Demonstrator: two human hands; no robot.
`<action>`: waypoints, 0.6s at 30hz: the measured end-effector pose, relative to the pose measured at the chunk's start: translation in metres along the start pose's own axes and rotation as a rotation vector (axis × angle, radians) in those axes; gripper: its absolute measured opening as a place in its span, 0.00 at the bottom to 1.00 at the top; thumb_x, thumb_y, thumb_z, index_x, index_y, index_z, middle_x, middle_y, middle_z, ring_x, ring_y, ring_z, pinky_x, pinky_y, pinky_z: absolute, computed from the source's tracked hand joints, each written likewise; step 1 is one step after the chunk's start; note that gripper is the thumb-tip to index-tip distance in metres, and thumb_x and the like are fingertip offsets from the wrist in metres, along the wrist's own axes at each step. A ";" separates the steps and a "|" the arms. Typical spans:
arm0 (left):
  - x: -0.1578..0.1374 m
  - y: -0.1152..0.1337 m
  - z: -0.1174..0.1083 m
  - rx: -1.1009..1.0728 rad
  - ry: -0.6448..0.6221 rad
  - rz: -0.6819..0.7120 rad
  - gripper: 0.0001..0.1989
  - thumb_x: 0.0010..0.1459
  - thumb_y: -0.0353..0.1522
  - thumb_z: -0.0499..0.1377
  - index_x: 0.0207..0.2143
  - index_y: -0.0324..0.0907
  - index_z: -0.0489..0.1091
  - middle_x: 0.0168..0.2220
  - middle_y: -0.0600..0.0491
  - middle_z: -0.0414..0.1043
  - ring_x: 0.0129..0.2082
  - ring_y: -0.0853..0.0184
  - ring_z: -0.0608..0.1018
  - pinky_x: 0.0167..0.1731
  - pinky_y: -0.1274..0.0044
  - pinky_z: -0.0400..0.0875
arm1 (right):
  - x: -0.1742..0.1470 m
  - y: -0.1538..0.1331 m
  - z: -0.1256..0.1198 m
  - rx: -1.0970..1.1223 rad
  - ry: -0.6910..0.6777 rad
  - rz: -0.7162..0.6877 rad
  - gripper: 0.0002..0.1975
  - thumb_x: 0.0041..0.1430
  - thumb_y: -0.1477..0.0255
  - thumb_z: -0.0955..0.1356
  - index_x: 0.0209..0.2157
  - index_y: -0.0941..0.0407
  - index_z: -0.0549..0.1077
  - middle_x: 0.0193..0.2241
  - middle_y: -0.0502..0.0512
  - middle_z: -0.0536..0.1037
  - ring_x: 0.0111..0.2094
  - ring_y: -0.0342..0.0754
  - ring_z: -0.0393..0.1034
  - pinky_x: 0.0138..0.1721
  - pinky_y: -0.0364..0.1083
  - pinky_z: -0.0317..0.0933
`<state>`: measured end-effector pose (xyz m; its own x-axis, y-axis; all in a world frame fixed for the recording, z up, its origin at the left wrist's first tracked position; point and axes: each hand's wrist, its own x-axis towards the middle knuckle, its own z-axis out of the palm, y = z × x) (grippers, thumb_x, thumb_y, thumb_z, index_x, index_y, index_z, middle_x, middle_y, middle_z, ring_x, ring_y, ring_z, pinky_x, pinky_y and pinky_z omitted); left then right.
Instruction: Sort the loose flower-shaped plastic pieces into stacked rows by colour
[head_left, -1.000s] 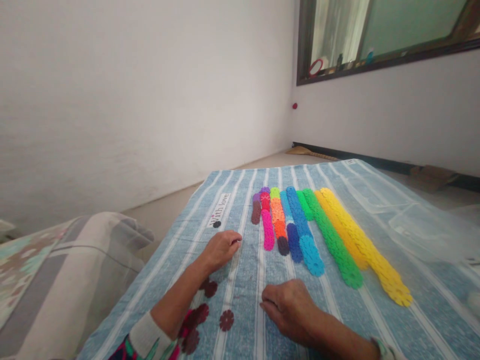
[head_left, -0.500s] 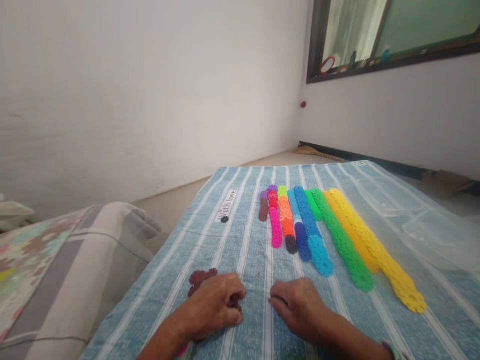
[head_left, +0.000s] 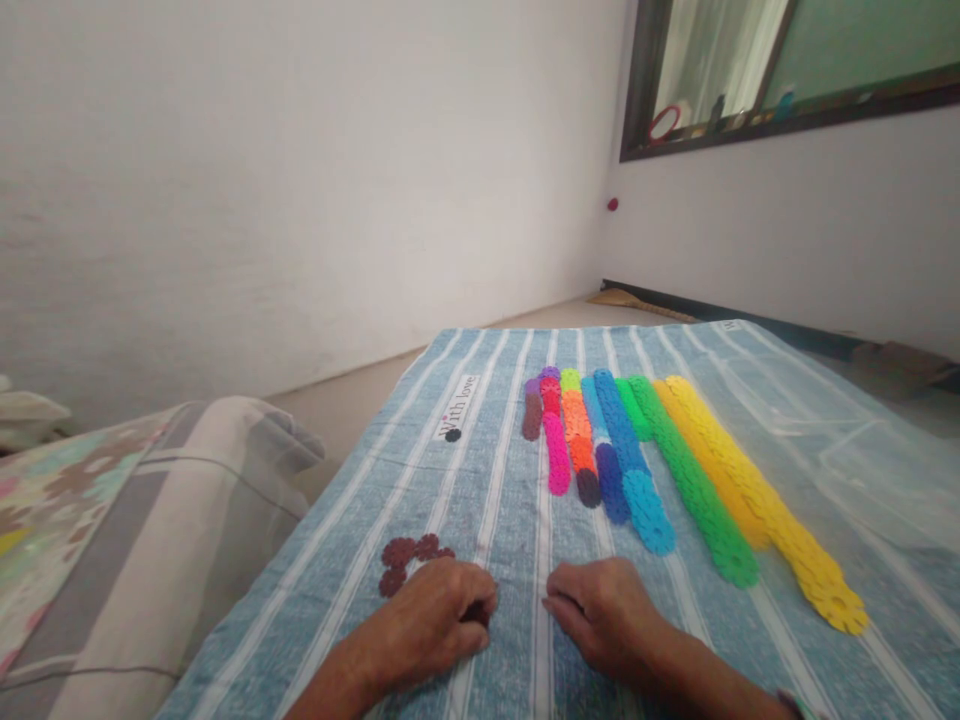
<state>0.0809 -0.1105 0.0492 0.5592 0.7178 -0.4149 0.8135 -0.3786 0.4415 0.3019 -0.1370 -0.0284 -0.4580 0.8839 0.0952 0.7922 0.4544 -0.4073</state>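
Note:
My left hand (head_left: 431, 622) lies low on a blue striped cloth (head_left: 487, 480), its fingers curled over dark maroon flower-shaped discs; one shows at its fingertips. Three more maroon discs (head_left: 406, 556) lie just beyond the knuckles. My right hand (head_left: 600, 608) rests beside it with fingers curled down on the cloth, and nothing shows in it. Farther up, discs lie in overlapping rows by colour: pink (head_left: 556, 458), orange (head_left: 577, 432), blue (head_left: 628, 462), green (head_left: 696, 492) and yellow (head_left: 761, 505).
A clear plastic container (head_left: 885, 450) sits on the cloth at the right. Folded bedding (head_left: 172, 520) lies to the left, below the cloth's edge. A "With love" label (head_left: 459, 406) is on the cloth. White walls and a window (head_left: 787, 60) stand behind.
My left hand drew back from near the label to the near edge and closed over the maroon discs. The view shifted, so the rows appear farther right. My right hand barely moved.

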 end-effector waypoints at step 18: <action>0.010 -0.012 0.009 -0.020 0.250 0.034 0.10 0.59 0.31 0.51 0.35 0.42 0.72 0.37 0.52 0.77 0.39 0.66 0.76 0.42 0.76 0.67 | 0.000 -0.003 -0.005 -0.006 -0.021 0.014 0.10 0.63 0.69 0.64 0.29 0.55 0.73 0.26 0.51 0.80 0.26 0.45 0.72 0.26 0.45 0.43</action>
<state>0.0781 -0.1041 0.0325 0.5274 0.8278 -0.1911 0.7901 -0.3953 0.4686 0.3017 -0.1376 -0.0227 -0.4555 0.8875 0.0702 0.8010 0.4429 -0.4026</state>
